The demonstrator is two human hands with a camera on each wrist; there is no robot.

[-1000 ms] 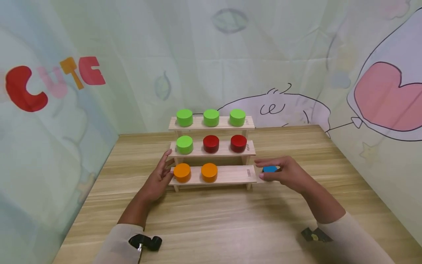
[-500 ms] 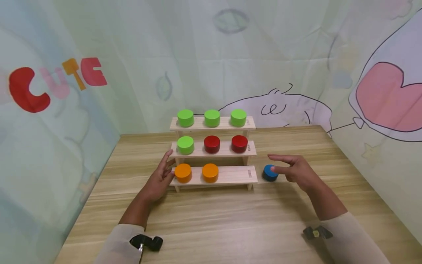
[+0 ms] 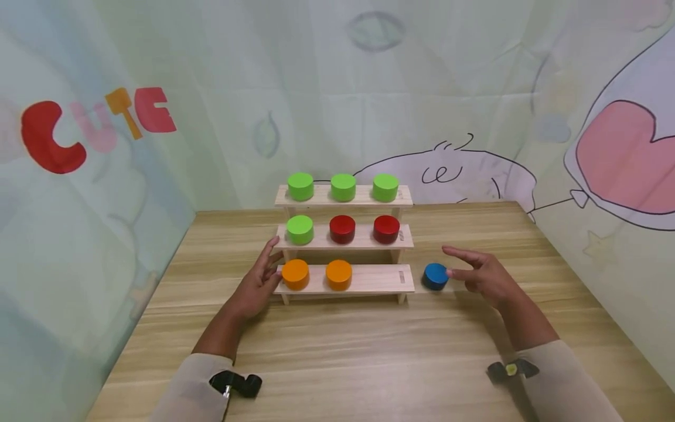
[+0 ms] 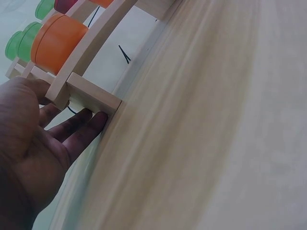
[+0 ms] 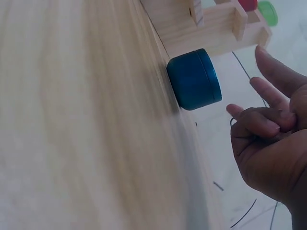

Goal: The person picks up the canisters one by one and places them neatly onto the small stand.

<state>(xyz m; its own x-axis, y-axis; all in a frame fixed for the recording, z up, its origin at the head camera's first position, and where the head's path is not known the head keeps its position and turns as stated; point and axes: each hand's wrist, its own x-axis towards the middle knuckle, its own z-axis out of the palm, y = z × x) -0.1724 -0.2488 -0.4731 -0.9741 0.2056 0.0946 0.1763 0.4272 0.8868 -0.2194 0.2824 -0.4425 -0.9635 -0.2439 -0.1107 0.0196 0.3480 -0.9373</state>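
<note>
A three-tier wooden display stand (image 3: pixel 371 280) carries small round lidded tins. My left hand (image 3: pixel 256 288) holds the stand's left end. In the left wrist view, its fingers (image 4: pixel 88 132) touch the front leg below the lowest board, next to an orange tin (image 4: pixel 58 44). A blue tin (image 3: pixel 435 276) stands on the table just right of the stand. My right hand (image 3: pixel 487 280) is at the blue tin's right side, thumb and index finger extended and spread. In the right wrist view, a gap shows between that hand (image 5: pixel 273 129) and the blue tin (image 5: pixel 194 80).
Green tins (image 3: pixel 343 187) line the top tier. On the middle tier are one green tin (image 3: pixel 300 230) and two red tins (image 3: pixel 342 229). A second orange tin (image 3: pixel 338 275) is on the bottom tier. A printed curtain (image 3: pixel 237 88) borders the wooden table (image 3: pixel 348 357).
My right hand has let go of the blue tin and drawn back to the right, its fingers spreading. The tin stays on the table. My left hand stays at the stand.
</note>
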